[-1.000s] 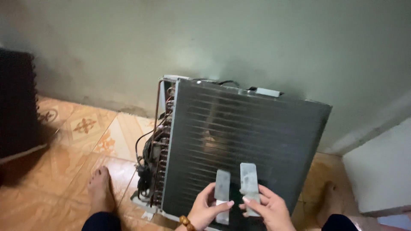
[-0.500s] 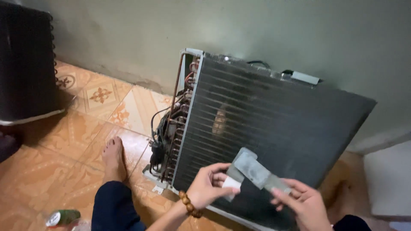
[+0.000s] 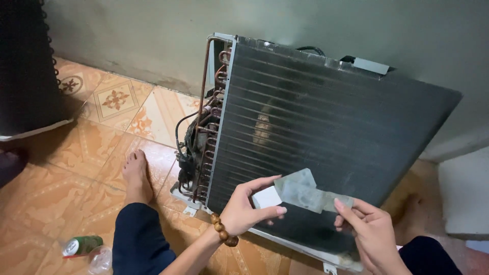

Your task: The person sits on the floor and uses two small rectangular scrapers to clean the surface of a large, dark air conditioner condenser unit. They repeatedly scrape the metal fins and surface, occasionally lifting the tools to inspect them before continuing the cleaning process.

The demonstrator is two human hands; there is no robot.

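Note:
My left hand (image 3: 249, 210) and my right hand (image 3: 368, 233) together hold a thin grey flat piece (image 3: 305, 191), like a strip of sheet or tape with a white end. The left fingers pinch its white end, the right fingers pinch the other end. A wooden bead bracelet (image 3: 224, 231) is on my left wrist. Just behind the hands stands an air conditioner unit (image 3: 326, 127) with dark coil fins facing me and copper tubing (image 3: 204, 132) exposed on its left side.
My bare left foot (image 3: 136, 175) rests on the patterned orange tile floor (image 3: 76, 168). A dark ribbed object (image 3: 25, 66) stands at left. A small green can (image 3: 81, 245) and crumpled plastic lie at bottom left. A grey-green wall (image 3: 153, 35) is behind; a white object (image 3: 466, 193) sits at right.
Two separate upright grey pieces a second ago are now one joined strip held across both hands. The view has moved closer and shifted left.

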